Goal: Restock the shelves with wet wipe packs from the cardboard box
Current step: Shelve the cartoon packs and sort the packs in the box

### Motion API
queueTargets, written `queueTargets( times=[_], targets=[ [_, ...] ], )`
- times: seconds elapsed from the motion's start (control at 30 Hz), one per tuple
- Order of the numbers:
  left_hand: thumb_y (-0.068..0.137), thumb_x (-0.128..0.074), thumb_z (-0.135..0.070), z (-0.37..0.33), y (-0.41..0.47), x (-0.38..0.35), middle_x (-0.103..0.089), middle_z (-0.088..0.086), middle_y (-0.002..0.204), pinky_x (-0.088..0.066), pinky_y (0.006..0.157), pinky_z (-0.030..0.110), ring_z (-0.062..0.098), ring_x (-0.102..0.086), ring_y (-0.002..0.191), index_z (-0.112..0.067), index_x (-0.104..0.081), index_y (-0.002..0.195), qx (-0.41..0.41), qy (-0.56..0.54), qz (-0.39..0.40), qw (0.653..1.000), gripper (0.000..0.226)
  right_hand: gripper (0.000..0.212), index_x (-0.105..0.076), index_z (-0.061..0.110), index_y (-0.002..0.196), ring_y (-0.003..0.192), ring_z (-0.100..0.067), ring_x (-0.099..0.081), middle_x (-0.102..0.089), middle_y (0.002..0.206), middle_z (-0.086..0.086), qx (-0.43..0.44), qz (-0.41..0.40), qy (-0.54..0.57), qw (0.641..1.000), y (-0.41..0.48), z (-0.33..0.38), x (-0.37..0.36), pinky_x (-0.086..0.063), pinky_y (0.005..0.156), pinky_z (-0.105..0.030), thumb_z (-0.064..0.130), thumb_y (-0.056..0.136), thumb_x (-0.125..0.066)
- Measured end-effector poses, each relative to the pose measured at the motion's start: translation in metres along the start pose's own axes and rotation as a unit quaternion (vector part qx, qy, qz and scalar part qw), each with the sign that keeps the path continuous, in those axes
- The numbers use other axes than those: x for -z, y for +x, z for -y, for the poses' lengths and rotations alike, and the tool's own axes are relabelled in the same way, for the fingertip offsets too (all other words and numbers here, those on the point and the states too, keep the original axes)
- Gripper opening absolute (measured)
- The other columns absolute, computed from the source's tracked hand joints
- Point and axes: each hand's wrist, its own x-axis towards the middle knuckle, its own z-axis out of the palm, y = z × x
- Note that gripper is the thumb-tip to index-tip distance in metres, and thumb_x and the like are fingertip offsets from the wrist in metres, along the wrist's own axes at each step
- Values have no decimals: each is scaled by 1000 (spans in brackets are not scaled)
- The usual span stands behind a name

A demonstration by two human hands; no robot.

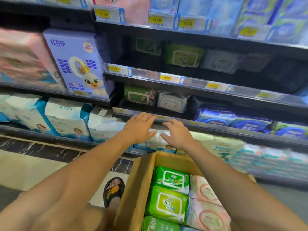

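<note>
Left hand (139,126) and right hand (177,133) spread open, flanking a pale pack (159,133), cardboard box (133,189) below both.

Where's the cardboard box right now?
In the head view the cardboard box sits low and right of centre, below both outstretched arms, in front of the bottom shelf, with a sandalled foot just to its left.

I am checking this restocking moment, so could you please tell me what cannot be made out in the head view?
- Pack between the left hand and right hand: largely covered by both hands, blurred; kind and grip unclear.
- Cardboard box: cut off by the bottom edge, count unknown.
- Packs at the far right: motion-blurred.
- Price tags: mostly unreadable.
</note>
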Motion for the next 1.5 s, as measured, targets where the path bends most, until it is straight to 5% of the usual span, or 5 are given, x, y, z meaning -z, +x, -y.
queueTargets(
  times=[0.4, 0.83, 1.23, 1.4, 1.5],
  targets=[
    [101, -47, -54, -124, -75, -60, -23, 3, 169, -23, 125, 47, 27, -19, 156, -24, -14, 164, -54, -97, 17, 994, 77, 64, -48, 25, 149, 145, -30, -37, -39, 158, -5, -73, 29, 59, 995, -147, -60, -37, -36, 116, -48, 55, 93, -57],
    [99, -63, -22, -147, -138, -176, -9, 6, 172, -22, 127, 45, 31, -14, 157, -24, -2, 165, 20, -198, 248, 948, 90, 76, -38, 21, 155, 143, -32, -40, -35, 160, -10, -84, 186, 32, 978, -229, -84, -148, -41, 111, -44, 45, 89, -68],
    [99, -55, -11, -172, -140, -234, -64, 11, 128, -54, 85, 37, 30, -65, 112, -12, -63, 127, -43, -54, 404, 912, 30, 43, -60, 8, 134, 123, -31, -57, -62, 135, -11, -99, 375, 65, 919, -264, -91, -215, -46, 101, -40, 23, 93, -63],
    [96, -63, -15, -175, -145, -267, -39, 9, 156, -46, 108, 47, 32, -45, 138, -14, -36, 155, -62, -30, 401, 913, 65, 78, -19, 8, 162, 147, -31, -38, -29, 165, -13, -132, 425, 12, 895, -279, -110, -235, -33, 120, -40, 16, 97, -61],
    [95, -64, -18, -176, -147, -284, -31, 8, 162, -39, 115, 48, 32, -38, 144, -15, -24, 161, -65, -4, 394, 917, 77, 81, -51, -1, 145, 92, -40, -71, -61, 136, -17, -111, 419, -58, 899, -285, -116, -253, -61, 72, -44, 19, 72, -82]
  ],
)
